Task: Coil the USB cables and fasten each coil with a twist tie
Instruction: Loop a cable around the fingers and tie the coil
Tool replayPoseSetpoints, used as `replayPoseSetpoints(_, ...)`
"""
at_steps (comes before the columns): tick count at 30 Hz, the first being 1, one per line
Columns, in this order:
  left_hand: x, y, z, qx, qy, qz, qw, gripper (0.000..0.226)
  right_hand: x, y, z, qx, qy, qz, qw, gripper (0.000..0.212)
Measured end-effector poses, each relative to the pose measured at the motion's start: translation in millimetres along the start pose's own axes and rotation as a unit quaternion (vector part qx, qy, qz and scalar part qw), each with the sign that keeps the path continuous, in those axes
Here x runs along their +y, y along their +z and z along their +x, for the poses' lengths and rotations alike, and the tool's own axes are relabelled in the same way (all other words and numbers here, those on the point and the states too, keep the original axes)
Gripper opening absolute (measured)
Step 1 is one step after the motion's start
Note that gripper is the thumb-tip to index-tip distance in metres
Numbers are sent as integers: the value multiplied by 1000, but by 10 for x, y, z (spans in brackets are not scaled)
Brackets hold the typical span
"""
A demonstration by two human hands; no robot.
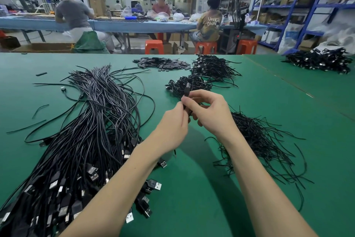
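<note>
Over the middle of the green table, my left hand and my right hand meet around one small black cable coil. Its plug end sticks up above my fingers. Both hands pinch it; whether a twist tie is on it is hidden by my fingers. A big bundle of uncoiled black USB cables lies to the left, plugs toward me. A heap of thin black twist ties lies to the right. Finished coils are piled just beyond my hands.
More coiled cables and a pile of small flat black pieces lie farther back. Another black cable heap sits at the far right. Loose cable ends lie at the left. Beyond the table, people sit at a blue bench among orange stools.
</note>
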State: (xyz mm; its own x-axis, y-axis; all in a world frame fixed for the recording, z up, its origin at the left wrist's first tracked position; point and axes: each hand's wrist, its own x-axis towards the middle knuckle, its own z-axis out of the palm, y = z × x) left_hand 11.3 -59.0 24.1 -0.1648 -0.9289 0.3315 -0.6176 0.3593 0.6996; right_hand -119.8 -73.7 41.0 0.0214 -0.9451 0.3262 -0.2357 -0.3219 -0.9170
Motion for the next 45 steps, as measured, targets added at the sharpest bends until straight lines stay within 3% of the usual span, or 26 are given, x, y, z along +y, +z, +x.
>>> replayPoseSetpoints(5,-24,105,-3,11,-33,-207,978,8,2,-9,27,74,-8,18,997,11)
replayPoseSetpoints(10,-76,179,18,28,-72,-260,963,18,1,-37,25,48,36,51,997,10)
replayPoseSetpoints(12,-97,161,32,36,-90,-304,948,20,-6,-150,40,30,58,2,998,18)
replayPoseSetpoints(13,-109,143,40,45,-104,-326,939,20,-5,-242,53,17,59,-75,995,19)
replayPoseSetpoints(15,-127,111,45,61,-128,-371,918,20,2,-428,70,-35,55,-288,955,15)
replayPoseSetpoints(17,-138,102,40,64,-144,-410,898,21,-10,-535,67,-84,94,-444,887,8)
replayPoseSetpoints(20,-133,109,20,62,-153,-449,878,22,-5,-523,20,-109,161,-545,816,19)
replayPoseSetpoints(23,-135,94,23,63,-152,-470,867,22,58,-472,-9,-125,206,-565,789,34)
replayPoseSetpoints(26,-144,79,30,64,-152,-475,864,22,122,-445,-20,-115,222,-553,795,34)
replayPoseSetpoints(30,-155,79,20,67,-153,-478,862,22,157,-430,-14,-147,192,-532,811,16)
replayPoseSetpoints(32,-153,85,17,72,-150,-480,861,21,143,-427,-1,-143,157,-412,886,5)
replayPoseSetpoints(34,-147,78,8,79,-143,-476,864,21,64,-394,3,-96,114,-245,958,8)
replayPoseSetpoints(36,-137,67,-6,79,-132,-451,879,19,-31,-350,5,-78,92,-89,989,9)
replayPoseSetpoints(40,-115,73,-34,63,-115,-372,919,16,-142,-176,-32,-116,83,11,990,8)
replayPoseSetpoints(45,-61,94,-35,56,-94,-370,923,20,-123,-5,-39,-42,111,22,993,6)
